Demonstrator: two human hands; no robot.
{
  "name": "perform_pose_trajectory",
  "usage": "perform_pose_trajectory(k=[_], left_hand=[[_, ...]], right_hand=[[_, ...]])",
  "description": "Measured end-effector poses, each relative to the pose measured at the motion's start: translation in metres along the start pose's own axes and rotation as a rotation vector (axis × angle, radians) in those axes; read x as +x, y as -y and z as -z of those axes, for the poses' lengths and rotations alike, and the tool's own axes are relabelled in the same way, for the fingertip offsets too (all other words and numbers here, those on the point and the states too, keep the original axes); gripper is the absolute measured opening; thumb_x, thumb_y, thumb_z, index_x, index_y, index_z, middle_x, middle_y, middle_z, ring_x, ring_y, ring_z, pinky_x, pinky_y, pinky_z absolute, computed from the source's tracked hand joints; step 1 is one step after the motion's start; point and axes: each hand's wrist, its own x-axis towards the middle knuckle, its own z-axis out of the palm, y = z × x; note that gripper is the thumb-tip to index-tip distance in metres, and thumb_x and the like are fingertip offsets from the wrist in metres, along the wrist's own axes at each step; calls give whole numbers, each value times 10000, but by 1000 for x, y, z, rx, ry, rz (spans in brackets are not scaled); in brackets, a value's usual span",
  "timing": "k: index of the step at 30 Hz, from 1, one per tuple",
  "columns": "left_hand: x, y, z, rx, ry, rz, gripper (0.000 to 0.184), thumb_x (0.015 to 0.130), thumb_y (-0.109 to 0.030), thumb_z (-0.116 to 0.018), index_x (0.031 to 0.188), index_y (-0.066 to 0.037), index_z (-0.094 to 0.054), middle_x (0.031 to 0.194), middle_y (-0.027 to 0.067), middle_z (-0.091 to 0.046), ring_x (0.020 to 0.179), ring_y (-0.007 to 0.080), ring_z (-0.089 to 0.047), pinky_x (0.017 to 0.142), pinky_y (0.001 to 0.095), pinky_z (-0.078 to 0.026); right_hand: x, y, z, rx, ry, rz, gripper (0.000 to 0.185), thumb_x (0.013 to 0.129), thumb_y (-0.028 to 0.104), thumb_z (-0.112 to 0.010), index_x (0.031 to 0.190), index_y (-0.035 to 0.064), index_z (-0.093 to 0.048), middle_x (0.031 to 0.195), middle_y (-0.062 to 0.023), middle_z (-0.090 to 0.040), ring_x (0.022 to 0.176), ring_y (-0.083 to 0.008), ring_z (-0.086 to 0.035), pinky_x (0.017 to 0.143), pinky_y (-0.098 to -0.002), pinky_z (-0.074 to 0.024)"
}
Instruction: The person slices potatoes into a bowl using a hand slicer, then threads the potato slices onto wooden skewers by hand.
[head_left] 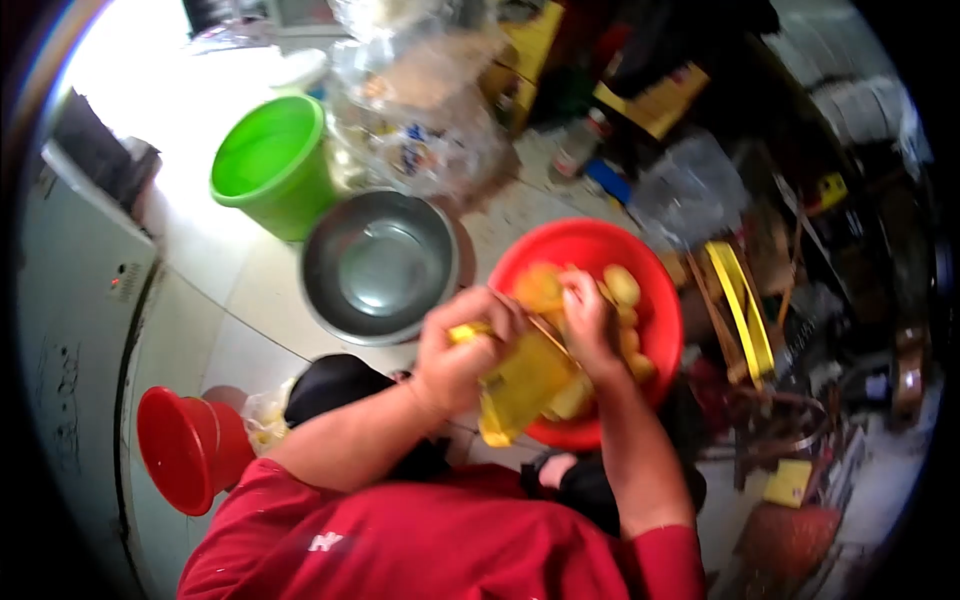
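My left hand (pixel 462 348) is closed around a flat, translucent yellow piece (pixel 525 378) with a thin brown strip along its upper edge. Blur hides exactly what kind of thing it is. My right hand (pixel 590 318) has curled fingers near the far end of that strip, over a red basin (pixel 664 330). Whatever it pinches is hidden or too small to make out. Several pale yellow, rounded pieces, potato-like (pixel 622 286), lie in the basin beneath and beside my hands.
A grey metal basin (pixel 430 225) sits left of the red one, with a green bucket (pixel 290 185) behind. A red bucket (pixel 222 440) is at lower left. Clear plastic bags (pixel 430 120) stand at the back. A yellow frame (pixel 742 315) lies among clutter on the right.
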Motion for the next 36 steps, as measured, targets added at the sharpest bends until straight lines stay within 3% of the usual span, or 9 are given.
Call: perform_pose_trajectory(k=[4, 7, 12, 16, 19, 20, 28, 34, 36], left_hand=[[2, 9, 3, -47, 3, -22, 323, 719, -348, -581, 737, -36, -499, 832, 105, -553, 942, 258, -535, 949, 392, -388], [5, 9, 4, -23, 24, -33, 301, 725, -331, -548, 750, -36, -493, 830, 106, -546, 956, 268, -525, 962, 399, -380], [7, 5, 1, -25, 11, -2, 232, 664, -250, -503, 735, -32, -471, 846, 115, -540, 984, 274, -517, 965, 399, -378], [6, -2, -5, -7, -39, 39, 187, 645, -201, -484, 729, -34, -466, 858, 121, -544, 993, 284, -515, 969, 399, -375], [4, 0, -2, 2, -10, -4, 163, 642, -151, -466, 737, -21, -491, 867, 128, -556, 965, 268, -524, 958, 387, -388], [4, 3, -1, -26, 1, -25, 168, 644, -131, -461, 744, -6, -513, 863, 126, -563, 933, 247, -530, 944, 375, -403], [2, 9, 10, -40, 112, -15, 173, 688, -192, -449, 764, -38, -465, 889, 132, -527, 1041, 308, -498, 970, 424, -365], [5, 3, 15, -322, 206, -25, 211, 810, -279, -487, 822, -83, -408, 883, 73, -449, 1061, 286, -471, 1022, 434, -314], [8, -5, 18, -354, 185, 3, 138, 754, -200, -420, 812, -78, -390, 871, 82, -427, 1052, 302, -441, 1008, 431, -299]], right_hand=[[-3, 5, -2, 5, -138, -60, 167, 889, 128, -515, 1017, 43, -579, 867, -160, -654, 821, -324, -644, 729, -395, -501], [-9, 13, 12, 136, -77, -228, 183, 876, 102, -491, 1021, 38, -581, 706, -90, -620, 636, -192, -594, 638, -333, -485], [-36, 54, 20, 401, 23, -290, 220, 878, 81, -508, 1078, 14, -570, 678, 8, -553, 618, -71, -519, 602, -248, -457], [-79, 123, 22, 457, 71, 40, 291, 848, 67, -628, 1122, 21, -541, 805, -26, -579, 720, -116, -568, 690, -255, -483], [-90, 169, 36, 307, 161, 278, 476, 712, 141, -764, 1114, 29, -535, 988, -141, -576, 909, -297, -579, 820, -366, -465], [-92, 174, 34, 262, 107, 370, 450, 715, 88, -754, 1115, 42, -551, 980, -97, -582, 855, -238, -596, 775, -324, -486], [-109, 175, 55, 271, -112, 531, 214, 745, -19, -629, 937, 71, -606, 846, -88, -577, 813, -281, -597, 731, -361, -489], [-190, 98, 179, -345, -518, 165, 108, 763, 14, -670, 865, 43, -647, 811, -88, -647, 746, -202, -634, 672, -309, -503], [-246, 56, 219, -495, -613, -154, 125, 759, 47, -656, 880, 77, -646, 798, -120, -630, 733, -300, -625, 666, -377, -506]])
